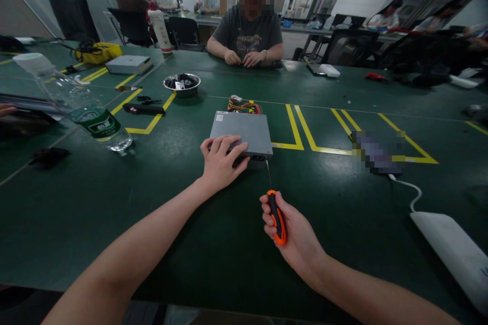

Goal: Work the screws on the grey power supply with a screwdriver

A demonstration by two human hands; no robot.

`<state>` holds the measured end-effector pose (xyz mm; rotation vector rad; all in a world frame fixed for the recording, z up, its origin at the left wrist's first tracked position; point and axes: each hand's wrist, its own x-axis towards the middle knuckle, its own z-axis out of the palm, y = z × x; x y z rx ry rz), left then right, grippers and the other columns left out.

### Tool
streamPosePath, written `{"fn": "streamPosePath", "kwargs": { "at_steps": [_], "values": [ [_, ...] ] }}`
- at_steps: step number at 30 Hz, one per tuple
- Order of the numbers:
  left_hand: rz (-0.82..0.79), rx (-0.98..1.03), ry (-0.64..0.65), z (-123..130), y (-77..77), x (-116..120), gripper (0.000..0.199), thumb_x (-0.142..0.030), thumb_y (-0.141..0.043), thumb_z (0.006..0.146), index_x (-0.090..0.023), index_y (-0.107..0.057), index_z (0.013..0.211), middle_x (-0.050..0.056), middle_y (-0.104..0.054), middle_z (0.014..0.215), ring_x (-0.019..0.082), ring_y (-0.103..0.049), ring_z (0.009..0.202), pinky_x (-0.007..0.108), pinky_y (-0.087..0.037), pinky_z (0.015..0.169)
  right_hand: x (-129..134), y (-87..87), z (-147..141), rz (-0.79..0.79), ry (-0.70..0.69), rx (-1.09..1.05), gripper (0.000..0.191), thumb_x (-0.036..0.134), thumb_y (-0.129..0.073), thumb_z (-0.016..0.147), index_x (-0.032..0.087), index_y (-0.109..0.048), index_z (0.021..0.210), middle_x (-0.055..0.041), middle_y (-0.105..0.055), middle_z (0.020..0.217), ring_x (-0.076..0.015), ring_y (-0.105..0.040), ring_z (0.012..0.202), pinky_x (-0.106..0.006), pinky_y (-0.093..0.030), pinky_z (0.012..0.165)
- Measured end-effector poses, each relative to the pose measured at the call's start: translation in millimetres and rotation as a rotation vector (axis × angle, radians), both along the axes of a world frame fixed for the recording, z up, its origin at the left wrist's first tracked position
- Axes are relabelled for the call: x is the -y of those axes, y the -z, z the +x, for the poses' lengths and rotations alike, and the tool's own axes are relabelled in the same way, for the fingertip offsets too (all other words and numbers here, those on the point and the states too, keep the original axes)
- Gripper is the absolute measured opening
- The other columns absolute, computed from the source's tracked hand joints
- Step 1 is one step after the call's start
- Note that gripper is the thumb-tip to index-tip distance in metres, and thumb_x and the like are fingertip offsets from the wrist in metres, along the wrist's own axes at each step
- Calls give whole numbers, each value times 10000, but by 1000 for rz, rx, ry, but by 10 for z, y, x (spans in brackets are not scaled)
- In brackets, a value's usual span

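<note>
A flat grey metal power supply unit (249, 129) lies on the green table in front of me, its bundle of coloured cables (244, 106) at the far side. My left hand (223, 160) holds its near left edge, fingers spread over the top and thumb by the front face. My right hand (287, 226) is closed round the orange and black handle of a screwdriver (277, 218). The thin shaft points away from me, and its tip is at the near right corner of the unit. Whether a screw sits under the tip is too small to tell.
To the left stand a water bottle (99, 119) and a metal bowl (182, 85) of dark parts. A phone (375, 152) is cabled to a white power bank (453, 254) at right. Yellow tape (331, 151) marks the table. A person (246, 30) sits opposite.
</note>
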<state>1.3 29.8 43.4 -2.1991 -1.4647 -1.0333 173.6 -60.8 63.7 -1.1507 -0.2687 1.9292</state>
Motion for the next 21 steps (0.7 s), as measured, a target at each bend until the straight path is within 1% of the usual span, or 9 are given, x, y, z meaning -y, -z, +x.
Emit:
{"fn": "streamPosePath", "kwargs": {
  "at_steps": [2,4,8,10,15,19,21],
  "values": [
    [1,2,-1,0,0,2,245,-364,-539,809,-265,-562,1031,50,-572,1165,244,-473,1088,449,-230,900,-2,12,4,1,7,4,247,345,-510,840,130,-625,884,4,-497,679,-47,-415,509,-148,-329,399],
    [3,7,2,1,-1,5,243,-359,-542,807,-266,-563,1030,51,-573,1163,246,-472,1086,449,-229,899,-1,9,1,9,25,19,217,338,-536,823,150,-619,893,3,-508,698,-49,-415,511,-145,-307,380],
    [-6,17,8,2,-6,9,245,-347,-551,800,-270,-563,1033,45,-573,1164,245,-473,1085,451,-225,904,8,-29,-21,33,45,55,126,269,-633,750,156,-581,729,10,-511,702,-39,-405,510,-129,-265,361],
    [-10,19,7,1,-6,8,249,-345,-559,795,-273,-563,1034,46,-572,1165,248,-471,1085,454,-223,905,15,-48,-25,36,52,55,130,254,-641,743,155,-568,701,13,-509,696,-38,-407,511,-128,-270,365],
    [-23,22,6,3,-4,5,251,-350,-556,796,-274,-564,1035,46,-568,1171,250,-469,1092,456,-224,909,15,-47,-7,35,33,15,158,305,-587,791,150,-592,762,3,-531,709,-43,-422,514,-138,-306,392],
    [-22,20,4,7,-7,6,245,-349,-549,801,-274,-563,1034,44,-572,1166,246,-472,1090,453,-225,908,-6,-20,3,1,7,10,234,344,-534,825,129,-607,767,12,-496,624,-39,-392,474,-147,-322,405],
    [-12,15,2,8,-7,6,242,-350,-548,803,-270,-565,1031,47,-576,1162,243,-474,1087,451,-225,908,-11,-18,3,0,6,2,234,345,-538,820,127,-615,786,17,-482,601,-40,-380,462,-148,-317,399]
  ]
}}
